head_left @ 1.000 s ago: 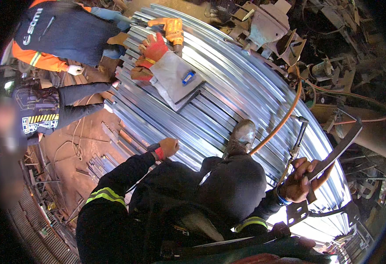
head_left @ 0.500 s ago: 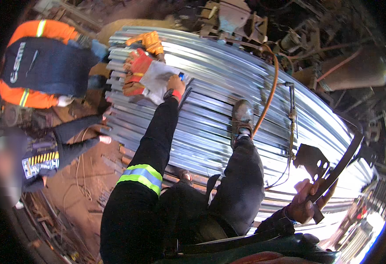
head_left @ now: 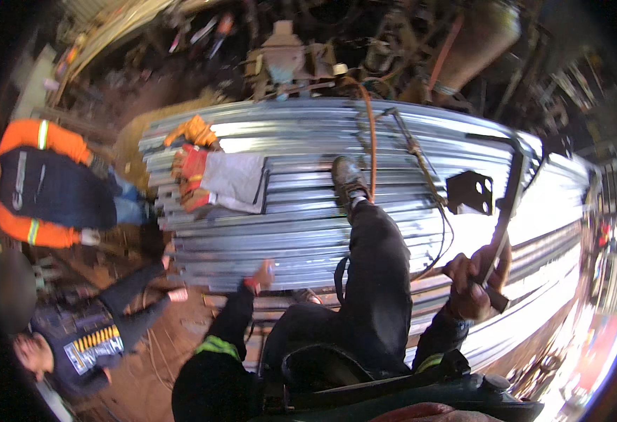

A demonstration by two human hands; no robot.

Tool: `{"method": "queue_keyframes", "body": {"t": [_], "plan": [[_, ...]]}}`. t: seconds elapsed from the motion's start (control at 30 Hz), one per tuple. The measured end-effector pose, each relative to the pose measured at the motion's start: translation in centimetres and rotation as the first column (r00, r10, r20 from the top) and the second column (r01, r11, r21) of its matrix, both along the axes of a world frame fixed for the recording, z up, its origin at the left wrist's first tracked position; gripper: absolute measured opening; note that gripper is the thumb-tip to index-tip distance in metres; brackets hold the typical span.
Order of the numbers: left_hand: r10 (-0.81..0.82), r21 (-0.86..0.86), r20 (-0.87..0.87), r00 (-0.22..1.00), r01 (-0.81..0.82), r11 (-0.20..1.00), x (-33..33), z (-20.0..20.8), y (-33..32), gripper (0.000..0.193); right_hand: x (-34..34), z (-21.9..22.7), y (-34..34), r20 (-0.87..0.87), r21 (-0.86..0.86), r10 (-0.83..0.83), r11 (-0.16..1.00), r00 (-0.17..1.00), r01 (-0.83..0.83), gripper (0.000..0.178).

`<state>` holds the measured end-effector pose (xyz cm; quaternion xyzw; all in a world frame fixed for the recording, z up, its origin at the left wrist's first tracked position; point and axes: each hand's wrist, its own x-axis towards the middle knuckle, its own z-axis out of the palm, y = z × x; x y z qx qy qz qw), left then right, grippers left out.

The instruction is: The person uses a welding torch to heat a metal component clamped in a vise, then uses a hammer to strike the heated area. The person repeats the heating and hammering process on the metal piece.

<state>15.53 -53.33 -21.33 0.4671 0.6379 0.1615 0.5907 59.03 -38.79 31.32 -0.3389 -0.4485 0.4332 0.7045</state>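
Head view: dark metal bar point(head_left: 502, 225) being gripped in closed right hand point(head_left: 472, 281), left hand point(head_left: 263, 273) being spread on ribbed steel sheets point(head_left: 308, 225), where slipping is being risked.

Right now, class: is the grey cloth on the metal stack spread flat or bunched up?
Spread flat. The grey cloth lies open as a smooth sheet on the stacked metal profiles, beside the orange-red gloves.

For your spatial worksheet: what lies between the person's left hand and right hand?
In the head view, the person's dark-trousered leg crosses the metal sheet stack between left hand and right hand.
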Motion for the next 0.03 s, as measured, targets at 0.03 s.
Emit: {"method": "queue_keyframes", "body": {"t": [0.03], "plan": [[-0.081, 0.004, 0.036, 0.996, 0.081, 0.997, 2.18, 2.56, -4.27, 0.062, 0.14, 0.57, -0.35, 0.030, 0.016, -0.004, 1.000, 1.000, 0.004, 0.091]]}}
